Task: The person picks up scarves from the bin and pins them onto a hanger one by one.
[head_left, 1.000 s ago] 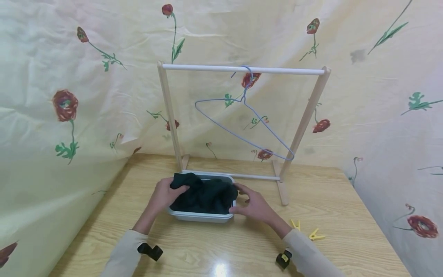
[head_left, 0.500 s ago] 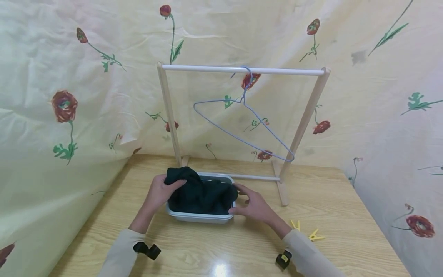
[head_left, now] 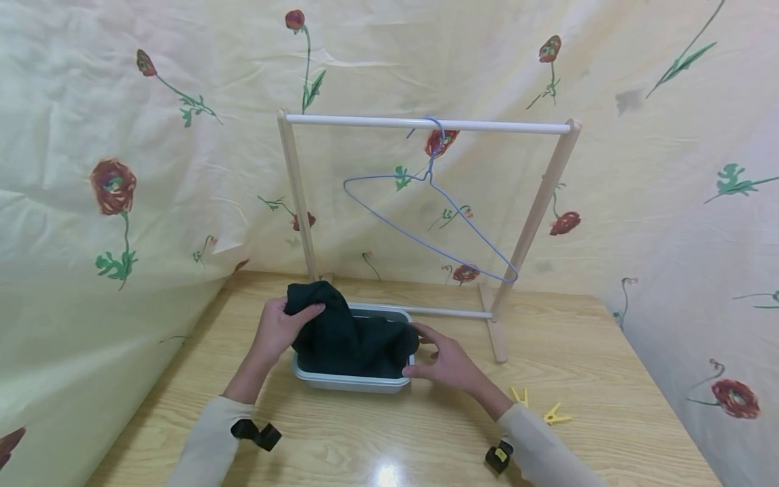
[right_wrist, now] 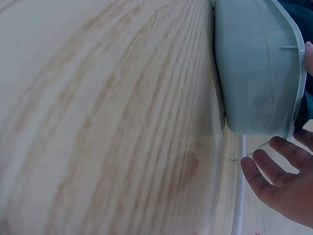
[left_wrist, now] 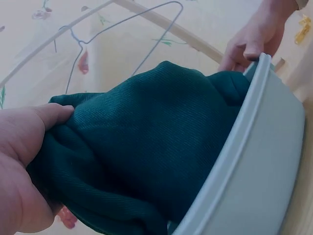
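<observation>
Behind the tub point(head_left: 356, 384), rack point(head_left: 389, 122), blue hanger point(head_left: 431, 174)

Wood-grain table point(head_left: 341, 433) under basin point(head_left: 356, 385), rack point(head_left: 543, 196), yellow clips point(head_left: 556, 414)

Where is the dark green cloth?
In the head view, the cloth is left of centre, partly inside the pale plastic tub, held by the left hand.

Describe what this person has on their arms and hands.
The left hand and right hand wear no gloves. The left sleeve and right sleeve are long, plain and pale beige. Each carries a small, boxy black device near the cuff: the left device and the right device, which bears a yellow mark.
</observation>
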Action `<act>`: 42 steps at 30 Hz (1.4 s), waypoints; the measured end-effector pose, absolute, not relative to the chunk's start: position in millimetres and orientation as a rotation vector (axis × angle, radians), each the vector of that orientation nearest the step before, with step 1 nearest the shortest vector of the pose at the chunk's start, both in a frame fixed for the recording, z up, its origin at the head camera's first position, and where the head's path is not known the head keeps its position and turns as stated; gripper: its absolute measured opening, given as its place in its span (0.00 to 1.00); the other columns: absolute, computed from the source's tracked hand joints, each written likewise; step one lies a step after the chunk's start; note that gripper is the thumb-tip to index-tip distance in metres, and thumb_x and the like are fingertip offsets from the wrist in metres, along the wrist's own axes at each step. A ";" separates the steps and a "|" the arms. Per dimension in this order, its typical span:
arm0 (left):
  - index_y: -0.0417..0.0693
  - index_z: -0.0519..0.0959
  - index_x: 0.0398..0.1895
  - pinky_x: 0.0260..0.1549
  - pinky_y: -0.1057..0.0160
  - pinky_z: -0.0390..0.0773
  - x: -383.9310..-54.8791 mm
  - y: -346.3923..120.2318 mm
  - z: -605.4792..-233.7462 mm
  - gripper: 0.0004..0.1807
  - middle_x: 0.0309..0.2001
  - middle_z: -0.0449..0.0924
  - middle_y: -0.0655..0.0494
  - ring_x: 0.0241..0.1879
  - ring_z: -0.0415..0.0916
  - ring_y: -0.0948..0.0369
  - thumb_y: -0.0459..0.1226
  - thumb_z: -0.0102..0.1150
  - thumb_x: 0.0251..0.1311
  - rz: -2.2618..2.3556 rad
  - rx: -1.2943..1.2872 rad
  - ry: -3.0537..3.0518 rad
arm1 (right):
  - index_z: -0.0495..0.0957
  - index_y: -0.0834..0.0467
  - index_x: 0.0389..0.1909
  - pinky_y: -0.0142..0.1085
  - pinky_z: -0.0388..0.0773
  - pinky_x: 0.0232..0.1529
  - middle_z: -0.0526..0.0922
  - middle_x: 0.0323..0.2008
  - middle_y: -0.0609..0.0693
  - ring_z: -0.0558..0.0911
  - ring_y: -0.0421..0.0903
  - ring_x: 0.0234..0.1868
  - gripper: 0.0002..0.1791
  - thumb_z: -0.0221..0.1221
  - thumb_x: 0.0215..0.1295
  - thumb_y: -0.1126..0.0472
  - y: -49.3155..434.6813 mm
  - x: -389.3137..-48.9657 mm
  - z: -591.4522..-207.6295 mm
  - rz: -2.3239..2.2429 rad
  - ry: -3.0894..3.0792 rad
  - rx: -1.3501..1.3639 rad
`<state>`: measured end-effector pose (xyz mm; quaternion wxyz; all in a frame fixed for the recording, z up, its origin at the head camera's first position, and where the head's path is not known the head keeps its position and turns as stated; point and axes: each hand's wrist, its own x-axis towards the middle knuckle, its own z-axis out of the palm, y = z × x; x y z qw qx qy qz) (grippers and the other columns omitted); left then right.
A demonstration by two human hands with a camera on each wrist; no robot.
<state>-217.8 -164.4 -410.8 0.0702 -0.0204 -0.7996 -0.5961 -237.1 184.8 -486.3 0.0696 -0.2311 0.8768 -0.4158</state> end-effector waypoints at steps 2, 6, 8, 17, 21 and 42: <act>0.41 0.84 0.44 0.45 0.61 0.79 -217.8 -164.7 -407.5 0.19 0.44 0.85 0.47 0.43 0.78 0.53 0.48 0.69 0.64 -1.796 -0.076 -2.400 | 0.63 0.46 0.77 0.52 0.78 0.60 0.70 0.73 0.48 0.74 0.54 0.68 0.50 0.74 0.54 0.39 184.5 -236.7 -486.2 -1.252 2.639 -0.700; 0.40 0.84 0.41 0.43 0.62 0.78 -216.4 -165.7 -399.2 0.18 0.39 0.84 0.51 0.41 0.77 0.54 0.47 0.69 0.64 -1.793 -0.080 -2.394 | 0.63 0.46 0.77 0.52 0.78 0.59 0.70 0.73 0.48 0.74 0.54 0.68 0.50 0.74 0.54 0.40 184.4 -235.8 -486.2 -1.259 2.636 -0.702; 0.39 0.83 0.39 0.39 0.62 0.77 -216.1 -165.9 -395.6 0.17 0.35 0.82 0.53 0.39 0.76 0.55 0.46 0.69 0.64 -1.790 -0.077 -2.388 | 0.63 0.46 0.77 0.52 0.78 0.60 0.70 0.73 0.48 0.74 0.54 0.68 0.51 0.74 0.54 0.40 184.4 -235.3 -486.3 -1.260 2.634 -0.705; 0.38 0.84 0.47 0.44 0.62 0.78 -216.8 -162.6 -383.2 0.21 0.42 0.84 0.49 0.43 0.77 0.54 0.47 0.69 0.65 -1.831 -0.001 -2.301 | 0.61 0.45 0.78 0.49 0.78 0.59 0.69 0.73 0.47 0.74 0.52 0.68 0.51 0.74 0.55 0.40 184.3 -235.2 -488.1 -1.266 2.638 -0.721; 0.38 0.83 0.48 0.45 0.61 0.77 -216.3 -161.0 -377.0 0.22 0.44 0.85 0.48 0.43 0.77 0.54 0.49 0.69 0.64 -1.840 0.032 -2.276 | 0.61 0.44 0.78 0.49 0.78 0.59 0.68 0.74 0.47 0.74 0.53 0.68 0.51 0.74 0.56 0.40 184.8 -235.4 -488.6 -1.268 2.635 -0.725; 0.38 0.84 0.45 0.43 0.63 0.79 -215.8 -148.3 -336.9 0.22 0.37 0.86 0.57 0.40 0.79 0.57 0.49 0.70 0.63 -1.889 0.068 -2.122 | 0.61 0.47 0.78 0.51 0.78 0.61 0.66 0.75 0.49 0.72 0.55 0.70 0.51 0.74 0.55 0.40 186.1 -236.9 -486.8 -1.260 2.623 -0.730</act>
